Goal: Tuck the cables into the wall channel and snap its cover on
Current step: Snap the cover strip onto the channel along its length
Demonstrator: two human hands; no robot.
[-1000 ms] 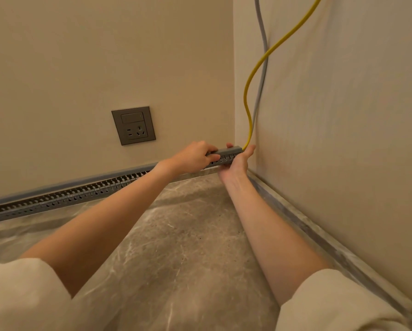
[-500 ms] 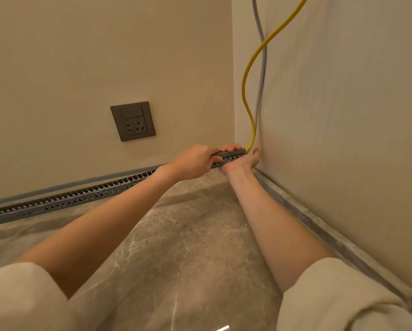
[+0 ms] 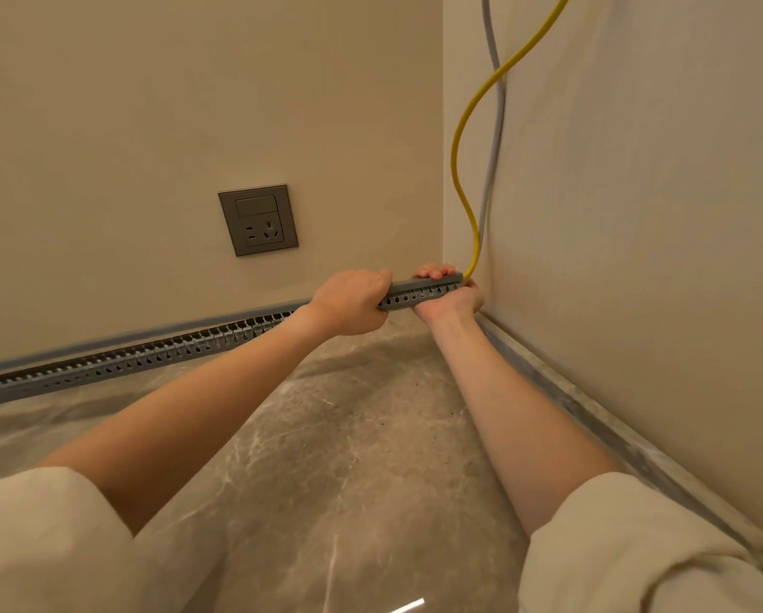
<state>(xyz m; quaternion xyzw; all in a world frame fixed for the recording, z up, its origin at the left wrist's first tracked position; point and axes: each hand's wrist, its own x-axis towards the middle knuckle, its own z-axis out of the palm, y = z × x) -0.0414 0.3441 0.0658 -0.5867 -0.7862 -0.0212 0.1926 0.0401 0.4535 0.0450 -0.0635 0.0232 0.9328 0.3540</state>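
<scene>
Where two plain beige walls meet in a corner, a slotted grey wall channel (image 3: pixel 149 353) runs along the foot of the back wall (image 3: pixel 149 126), just above a brown marble-patterned floor (image 3: pixel 348 457) with pale veins and a glossy sheen. A narrow skirting strip (image 3: pixel 592 413) of the same stone follows the base of the right-hand wall (image 3: pixel 658 214). On the back wall, above the channel and left of the corner, sits a dark grey socket plate (image 3: pixel 258 220) with a rocker switch over the pin holes.

Near the corner end, a smooth grey cover (image 3: pixel 428 283) lies along the top of the channel; farther left the channel is uncovered, its row of slots and teeth open to view. The left hand (image 3: pixel 348 303) is curled closed over the channel from above, fingers wrapped round it beside the covered stretch. The right hand (image 3: pixel 452 294) grips the very end at the corner, palm behind and below, fingertips (image 3: pixel 435 272) hooked over the top edge of the cover.

A yellow cable (image 3: pixel 459 170) comes down the right-hand wall in a loose bend and enters the channel end beside the right hand. A grey cable (image 3: pixel 497 139) hangs close against the same wall, crossing behind the yellow one and dropping toward the same spot; its lower end is hidden. Cream sleeves (image 3: pixel 39 546) are pushed up both bare forearms.
</scene>
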